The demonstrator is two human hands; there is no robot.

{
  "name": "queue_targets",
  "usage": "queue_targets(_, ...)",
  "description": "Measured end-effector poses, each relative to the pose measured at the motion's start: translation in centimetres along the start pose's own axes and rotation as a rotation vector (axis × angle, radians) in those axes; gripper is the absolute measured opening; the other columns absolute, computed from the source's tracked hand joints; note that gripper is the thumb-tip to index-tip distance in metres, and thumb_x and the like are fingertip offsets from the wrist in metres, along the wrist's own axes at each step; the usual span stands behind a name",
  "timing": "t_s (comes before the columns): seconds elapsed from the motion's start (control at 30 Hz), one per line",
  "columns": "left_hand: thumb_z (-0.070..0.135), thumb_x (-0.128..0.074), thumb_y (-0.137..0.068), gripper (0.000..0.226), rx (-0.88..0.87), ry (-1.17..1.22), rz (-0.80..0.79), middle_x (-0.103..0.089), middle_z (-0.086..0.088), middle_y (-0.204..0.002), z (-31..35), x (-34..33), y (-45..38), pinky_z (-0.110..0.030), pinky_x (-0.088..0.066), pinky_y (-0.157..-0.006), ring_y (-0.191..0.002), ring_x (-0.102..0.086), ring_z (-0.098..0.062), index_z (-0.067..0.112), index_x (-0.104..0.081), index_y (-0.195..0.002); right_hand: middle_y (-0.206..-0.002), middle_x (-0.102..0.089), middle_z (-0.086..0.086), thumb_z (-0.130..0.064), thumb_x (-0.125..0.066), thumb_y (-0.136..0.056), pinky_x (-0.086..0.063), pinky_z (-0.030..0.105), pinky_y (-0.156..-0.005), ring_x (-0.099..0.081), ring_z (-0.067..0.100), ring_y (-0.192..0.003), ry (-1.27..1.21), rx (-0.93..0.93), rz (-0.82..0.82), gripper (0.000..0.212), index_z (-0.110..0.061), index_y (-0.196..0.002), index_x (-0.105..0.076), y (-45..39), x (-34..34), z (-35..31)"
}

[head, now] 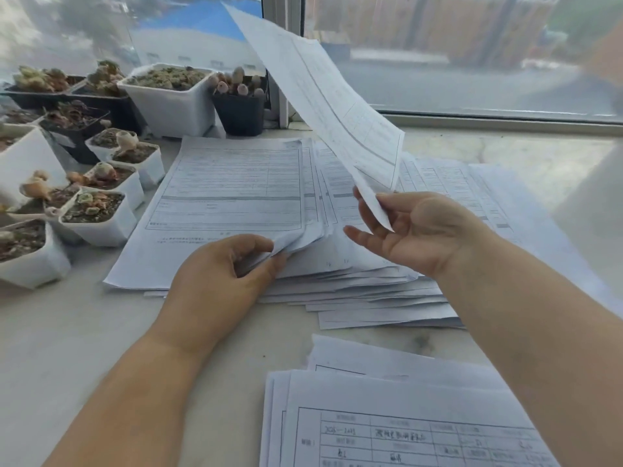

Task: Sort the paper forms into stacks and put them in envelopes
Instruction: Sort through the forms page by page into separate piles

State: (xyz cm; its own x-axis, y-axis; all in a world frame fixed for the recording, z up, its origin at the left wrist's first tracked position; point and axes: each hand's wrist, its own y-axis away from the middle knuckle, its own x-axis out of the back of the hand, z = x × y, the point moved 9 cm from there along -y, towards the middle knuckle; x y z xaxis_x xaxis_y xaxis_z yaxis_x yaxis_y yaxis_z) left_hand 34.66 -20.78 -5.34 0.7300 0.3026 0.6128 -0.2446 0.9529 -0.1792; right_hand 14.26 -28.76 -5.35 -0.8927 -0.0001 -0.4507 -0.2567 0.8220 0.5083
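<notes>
Paper covers most of the pale surface by the window: a wide fanned spread of forms in the middle, a squarer stack on its left side, and a separate near pile at the bottom right with handwriting in its table boxes. The right hand holds a single sheet up off the spread, the sheet's lower corner pinched between thumb and curled fingers, its long axis rising away and to the left toward the window frame, so it stands steeply tilted over the middle of the spread. The left hand rests on the near edge of the squarer stack, its fingers curled around a lifted wad of page corners, thumb under them. The turning point, as it seems, is where the raised sheet belongs: the squarer stack lies left of the right hand and just past the left one, while the near pile lies below the right forearm, closer to the body. Either is within the right hand's reach; the left is occupied. No envelope can be made out anywhere in view, so stuffing looks some way off. Along the left edge stand small square pots, white and dark, each filled with gritty soil and small succulents; the nearest white ones sit just beside the squarer stack's left edge.
</notes>
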Motion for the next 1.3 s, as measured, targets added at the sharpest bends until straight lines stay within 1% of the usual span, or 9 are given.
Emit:
queue_targets(0.13,0.039,-0.046,-0.091,0.035,-0.082,-0.032,0.09,-0.043,0.001,-0.055,-0.1,0.5,-0.2,-0.023,-0.031,-0.051,-0.055,-0.041,-0.012,0.016,-0.046,-0.064,-0.068,-0.069,0.007,0.001,-0.048,-0.097,-0.044,0.068,-0.089,-0.069,0.019,-0.073,0.071,-0.035,-0.013,0.011,-0.003,-0.095,-0.059,0.0,-0.4,0.9)
queue_targets(0.23,0.021,-0.047,-0.098,0.032,-0.084,-0.058,0.154,-0.042,0.005,-0.055,0.1,0.9,-0.2,-0.022,-0.031,-0.054,-0.06,-0.044,-0.012,0.017,-0.042,-0.067,-0.066,-0.069,0.005,0.0,-0.047,-0.098,-0.047,0.063,-0.067,-0.07,0.018,-0.061,0.083,-0.046,-0.042,0.013,-0.005,-0.091,-0.058,0.2,-1.2,0.9)
queue_targets(0.33,0.015,-0.044,-0.097,0.015,-0.023,-0.086,0.151,-0.051,0.002,-0.064,0.2,1.0,-0.1,-0.027,-0.032,-0.054,-0.06,-0.047,-0.012,0.021,-0.054,-0.107,-0.063,-0.068,0.003,-0.001,-0.047,-0.098,-0.046,0.064,-0.079,-0.069,0.017,-0.064,0.087,-0.059,-0.053,0.016,-0.007,-0.088,-0.057,0.1,-1.7,1.0)
queue_targets(0.5,0.033,-0.049,-0.096,0.058,-0.053,-0.004,0.054,-0.045,0.024,-0.134,1.8,0.4,0.6,-0.021,-0.034,-0.082,-0.106,-0.051,0.001,0.066,-0.018,-0.133,-0.085,-0.069,0.004,-0.003,-0.049,-0.097,-0.054,0.052,-0.08,-0.066,0.013,-0.059,0.05,-0.047,-0.172,0.019,-0.009,-0.112,-0.057,-0.5,-4.3,1.1)
queue_targets(0.63,0.053,-0.06,-0.083,0.058,-0.05,-0.29,-0.051,-0.048,0.026,-0.106,1.7,-0.8,0.8,-0.023,-0.033,-0.078,-0.094,-0.044,0.001,0.049,-0.034,-0.134,-0.086,-0.068,0.004,-0.002,-0.048,-0.097,-0.051,0.056,-0.087,-0.066,0.012,-0.059,0.011,0.005,-0.225,0.02,-0.008,-0.114,-0.057,-0.6,-6.3,0.7)
queue_targets(0.7,0.032,-0.056,-0.091,0.015,-0.049,-0.328,0.034,-0.05,0.019,-0.081,1.5,-0.1,0.4,-0.025,-0.031,-0.065,-0.079,-0.045,-0.011,0.036,-0.053,-0.105,-0.076,-0.069,0.004,-0.001,-0.048,-0.097,-0.053,0.054,-0.085,-0.067,0.014,-0.056,-0.001,0.023,-0.216,0.017,-0.008,-0.109,-0.058,-0.3,-6.5,0.5)
queue_targets(0.8,0.013,-0.049,-0.093,0.033,-0.008,-0.25,0.154,-0.041,0.015,-0.062,0.7,0.8,0.1,-0.022,-0.028,-0.055,-0.06,-0.042,-0.015,0.03,-0.036,-0.068,-0.072,-0.072,0.008,0.002,-0.046,-0.097,-0.06,0.042,-0.074,-0.07,0.017,-0.058,-0.013,0.086,-0.108,0.016,-0.006,-0.094,-0.06,0.3,-4.4,-0.8)
queue_targets(1.0,0.013,-0.048,-0.099,0.009,0.266,0.348,0.505,-0.054,0.017,-0.077,-2.9,4.3,1.0,0.001,-0.034,-0.057,-0.062,-0.05,-0.002,0.018,-0.055,-0.095,-0.065,-0.073,-0.001,0.006,-0.049,-0.093,-0.055,0.02,-0.048,-0.069,0.01,-0.054,0.477,0.333,0.281,0.021,-0.007,-0.096,-0.066,4.3,4.2,-6.5)
queue_targets(1.3,0.014,-0.048,-0.099,0.01,0.077,0.303,0.659,-0.053,0.019,-0.078,-1.5,5.8,1.8,0.001,-0.035,-0.066,-0.072,-0.048,0.005,0.012,-0.058,-0.095,-0.087,-0.071,0.011,0.006,-0.053,-0.091,-0.052,0.026,-0.056,-0.068,0.021,-0.071,1.002,0.191,0.175,0.02,-0.008,-0.089,-0.068,2.6,-1.2,-4.3)
